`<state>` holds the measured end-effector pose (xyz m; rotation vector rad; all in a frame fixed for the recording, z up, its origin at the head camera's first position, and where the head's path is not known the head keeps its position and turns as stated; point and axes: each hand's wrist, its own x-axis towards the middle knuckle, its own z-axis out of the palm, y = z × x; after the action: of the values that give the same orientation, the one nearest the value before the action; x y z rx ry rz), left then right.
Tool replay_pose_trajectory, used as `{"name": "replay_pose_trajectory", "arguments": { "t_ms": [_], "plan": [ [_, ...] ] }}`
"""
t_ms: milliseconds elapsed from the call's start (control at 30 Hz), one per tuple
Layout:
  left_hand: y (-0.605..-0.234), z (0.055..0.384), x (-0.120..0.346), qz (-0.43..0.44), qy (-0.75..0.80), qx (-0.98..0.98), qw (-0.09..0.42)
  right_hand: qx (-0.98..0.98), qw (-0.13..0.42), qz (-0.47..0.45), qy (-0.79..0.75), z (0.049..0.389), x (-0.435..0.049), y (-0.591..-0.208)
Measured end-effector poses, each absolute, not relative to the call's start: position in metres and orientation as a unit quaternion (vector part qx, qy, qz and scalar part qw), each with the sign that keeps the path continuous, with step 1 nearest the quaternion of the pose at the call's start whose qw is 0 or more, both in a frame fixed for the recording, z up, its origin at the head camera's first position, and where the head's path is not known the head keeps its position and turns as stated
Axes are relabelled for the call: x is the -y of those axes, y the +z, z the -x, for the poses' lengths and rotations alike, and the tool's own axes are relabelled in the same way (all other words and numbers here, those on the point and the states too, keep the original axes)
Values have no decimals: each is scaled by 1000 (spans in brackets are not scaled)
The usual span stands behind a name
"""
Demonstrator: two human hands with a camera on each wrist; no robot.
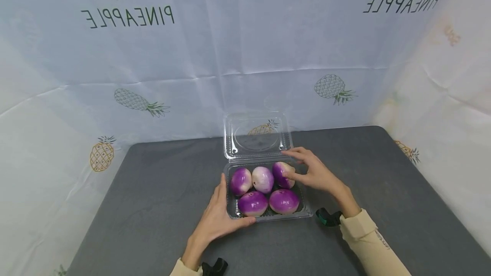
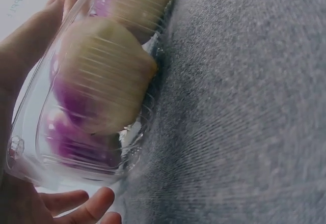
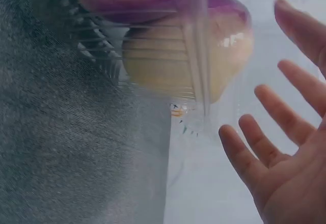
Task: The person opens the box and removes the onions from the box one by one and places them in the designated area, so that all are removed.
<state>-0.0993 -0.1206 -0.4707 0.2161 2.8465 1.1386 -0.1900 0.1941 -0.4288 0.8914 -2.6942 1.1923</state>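
Note:
Several purple-and-white turnips [image 1: 283,201] sit in a clear plastic clamshell box [image 1: 268,219], whose lid [image 1: 256,137] stands raised at the back. My left hand [image 1: 216,216] lies at the box's front left corner, with straight fingers along the left side and the thumb along the front edge. Over the back right corner is my right hand [image 1: 316,173], fingers spread, its thumb near the back right turnip [image 1: 281,173]. In the right wrist view the right fingers [image 3: 282,114] stand apart from the box wall and hold nothing.
The box rests on a dark grey table [image 1: 168,199]. Behind it hangs a pale cloth [image 1: 261,33] printed with pineapples and mirrored lettering. Black straps [image 1: 328,217] are on both wrists.

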Motion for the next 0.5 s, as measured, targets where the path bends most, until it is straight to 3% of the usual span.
{"name": "replay_pose_trajectory", "arguments": {
  "t_ms": [500],
  "plan": [
    [-475,91,113,-46,377,-924,45,886,-25,-321,334,190,-190,-423]
  ]
}}
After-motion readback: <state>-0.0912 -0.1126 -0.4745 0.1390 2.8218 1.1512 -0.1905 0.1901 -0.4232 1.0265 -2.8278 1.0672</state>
